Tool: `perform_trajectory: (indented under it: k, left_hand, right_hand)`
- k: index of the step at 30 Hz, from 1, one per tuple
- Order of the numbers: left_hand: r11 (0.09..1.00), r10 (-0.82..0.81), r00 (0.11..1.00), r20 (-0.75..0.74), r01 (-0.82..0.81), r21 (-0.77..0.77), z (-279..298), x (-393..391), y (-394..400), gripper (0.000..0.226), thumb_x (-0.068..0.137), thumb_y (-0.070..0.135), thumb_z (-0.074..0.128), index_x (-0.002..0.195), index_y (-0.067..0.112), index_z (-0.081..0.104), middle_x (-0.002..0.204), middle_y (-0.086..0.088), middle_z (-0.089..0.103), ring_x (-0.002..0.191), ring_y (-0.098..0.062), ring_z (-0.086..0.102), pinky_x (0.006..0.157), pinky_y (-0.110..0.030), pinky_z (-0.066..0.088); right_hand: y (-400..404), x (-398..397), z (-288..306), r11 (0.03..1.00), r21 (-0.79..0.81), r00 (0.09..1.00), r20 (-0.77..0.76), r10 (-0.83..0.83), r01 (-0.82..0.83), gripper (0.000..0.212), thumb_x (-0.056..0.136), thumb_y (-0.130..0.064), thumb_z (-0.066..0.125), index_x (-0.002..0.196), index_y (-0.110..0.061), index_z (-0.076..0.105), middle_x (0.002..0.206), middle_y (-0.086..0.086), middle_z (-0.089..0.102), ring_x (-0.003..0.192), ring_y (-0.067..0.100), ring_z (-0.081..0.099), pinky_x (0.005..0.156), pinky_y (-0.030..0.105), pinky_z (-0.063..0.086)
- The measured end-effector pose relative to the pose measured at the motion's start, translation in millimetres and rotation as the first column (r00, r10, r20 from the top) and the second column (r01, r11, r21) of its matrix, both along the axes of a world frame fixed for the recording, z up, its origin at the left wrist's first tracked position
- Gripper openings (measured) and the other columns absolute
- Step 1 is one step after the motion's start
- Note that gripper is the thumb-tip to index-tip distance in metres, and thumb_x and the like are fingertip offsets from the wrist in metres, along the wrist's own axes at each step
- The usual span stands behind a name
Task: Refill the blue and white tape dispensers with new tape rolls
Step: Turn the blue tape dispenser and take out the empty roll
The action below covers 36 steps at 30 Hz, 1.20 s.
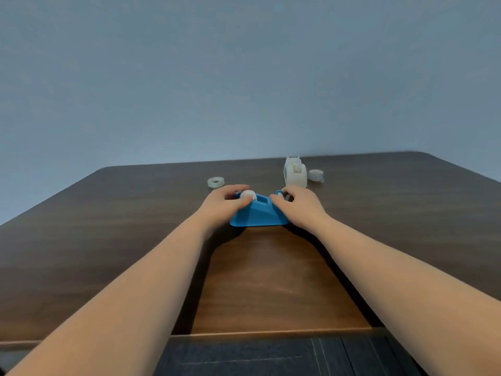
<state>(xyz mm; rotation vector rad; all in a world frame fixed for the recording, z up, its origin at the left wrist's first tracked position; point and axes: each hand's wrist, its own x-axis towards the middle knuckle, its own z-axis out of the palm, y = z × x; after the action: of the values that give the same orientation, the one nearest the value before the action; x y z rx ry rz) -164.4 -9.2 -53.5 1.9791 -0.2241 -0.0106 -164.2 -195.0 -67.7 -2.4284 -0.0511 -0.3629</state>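
Resting on: a dark wooden table point(108, 240), with a plain blue-grey wall point(244, 77) behind its far edge.
Blue dispenser: the blue tape dispenser point(259, 213) sits flat on the table at the middle of the view, its long side facing the camera, between the two hands.
Roll in the blue dispenser: a pale tape roll point(248, 194) shows at the left end of the dispenser, in or just above its cradle; I cannot tell whether it is fully seated.
Left hand: the left hand point(226, 203) is at the left end of the blue dispenser, its fingers curled around the pale roll, thumb in front and fingertips over the top, closed on it.
Right hand: the right hand point(302, 206) is at the right end, the cutter end, with fingers bent and close together over the tip; whether they pinch tape or only press on the plastic is too small to tell.
White dispenser: the white tape dispenser point(295, 173) stands upright farther back and to the right, apart from the hands.
Roll by the white dispenser: a whitish tape roll point(315, 175) stands on edge just beside its right side.
Spare roll: a clear tape roll point(215, 182) lies flat on the table, back left of the blue dispenser, near the left hand but apart from it.
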Motion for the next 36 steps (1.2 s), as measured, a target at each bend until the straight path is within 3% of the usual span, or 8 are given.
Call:
perform_trajectory:
  k: [4, 10, 13, 17, 22, 27, 32, 36]
  left_hand:
    - [0.999, 0.026, 1.000, 0.004, -0.026, -0.032, 0, 2, 0, 0.022, 0.089, 0.032, 0.061, 0.110, 0.030, 0.067, 0.110, 0.007, 0.061, 0.093, -0.002, 0.055, 0.069, -0.014, 0.042]
    - [0.999, -0.037, 0.998, 0.040, 0.036, 0.023, 7, 15, 8, 0.021, 0.085, 0.030, 0.067, 0.105, 0.026, 0.073, 0.101, 0.012, 0.069, 0.094, 0.000, 0.061, 0.069, -0.009, 0.044]
    - [0.995, -0.001, 0.996, 0.088, 0.009, -0.099, 0, 17, 8, 0.013, 0.084, 0.027, 0.069, 0.095, 0.026, 0.076, 0.097, 0.012, 0.072, 0.090, 0.002, 0.064, 0.067, -0.007, 0.047]
    - [0.940, 0.086, 0.989, 0.122, -0.041, -0.338, 4, 17, 4, 0.007, 0.082, 0.026, 0.071, 0.088, 0.027, 0.074, 0.093, 0.009, 0.074, 0.083, 0.001, 0.067, 0.065, -0.012, 0.051]
    - [0.946, 0.113, 0.970, 0.214, -0.040, -0.321, 11, 14, -5, 0.007, 0.078, 0.031, 0.074, 0.085, 0.029, 0.075, 0.088, 0.010, 0.076, 0.083, 0.001, 0.068, 0.069, -0.018, 0.054]
    - [0.960, 0.075, 0.974, 0.214, -0.012, -0.281, 6, 13, -13, 0.018, 0.076, 0.026, 0.077, 0.090, 0.016, 0.077, 0.090, 0.001, 0.077, 0.086, -0.010, 0.070, 0.071, -0.023, 0.052]
    - [0.954, 0.080, 0.975, 0.206, -0.015, -0.298, 7, 11, -12, 0.022, 0.072, 0.030, 0.079, 0.089, 0.015, 0.076, 0.089, -0.003, 0.077, 0.090, -0.019, 0.072, 0.083, -0.036, 0.058]
    - [0.936, 0.065, 0.979, 0.194, 0.008, -0.353, 7, 11, -11, 0.020, 0.075, 0.027, 0.077, 0.090, 0.013, 0.076, 0.087, -0.005, 0.077, 0.087, -0.018, 0.072, 0.080, -0.032, 0.057]
  right_hand:
    - [2, 0, -2, 1.000, 0.028, 1.000, 0.006, -0.004, 0.004, 0.044, 0.088, -0.048, 0.048, 0.117, -0.017, 0.057, 0.091, -0.003, 0.056, 0.083, 0.015, 0.052, 0.066, 0.028, 0.040]
    - [-1, 0, -1, 0.993, 0.114, 0.999, -0.018, 0.038, -0.036, 0.043, 0.087, -0.047, 0.053, 0.118, -0.017, 0.056, 0.098, 0.000, 0.057, 0.089, 0.015, 0.052, 0.073, 0.030, 0.044]
    - [-2, 1, -1, 0.988, 0.145, 0.998, -0.031, 0.050, -0.045, 0.041, 0.086, -0.049, 0.055, 0.113, -0.018, 0.056, 0.092, -0.001, 0.056, 0.087, 0.015, 0.053, 0.075, 0.032, 0.046]
    - [0, 4, 0, 0.986, 0.166, 0.998, 0.052, 0.024, -0.033, 0.035, 0.085, -0.049, 0.056, 0.108, -0.022, 0.058, 0.079, -0.008, 0.051, 0.076, 0.009, 0.049, 0.065, 0.025, 0.042]
    - [13, -6, 14, 0.963, 0.259, 0.953, 0.303, -0.006, -0.076, 0.032, 0.084, -0.045, 0.060, 0.110, -0.027, 0.057, 0.076, -0.008, 0.055, 0.069, 0.006, 0.051, 0.064, 0.020, 0.043]
    - [26, -20, 16, 0.971, 0.174, 0.940, 0.327, 0.099, -0.163, 0.037, 0.080, -0.042, 0.066, 0.113, -0.029, 0.055, 0.080, -0.011, 0.061, 0.075, 0.004, 0.057, 0.067, 0.017, 0.046]
    - [26, -22, 19, 0.970, 0.144, 0.926, 0.351, 0.135, -0.196, 0.019, 0.083, -0.035, 0.066, 0.099, -0.025, 0.066, 0.087, -0.019, 0.061, 0.079, -0.008, 0.055, 0.069, 0.003, 0.041]
    - [28, -24, 19, 0.967, 0.124, 0.926, 0.339, 0.170, -0.223, 0.018, 0.084, -0.032, 0.065, 0.101, -0.027, 0.066, 0.083, -0.025, 0.057, 0.079, -0.010, 0.055, 0.070, 0.002, 0.042]
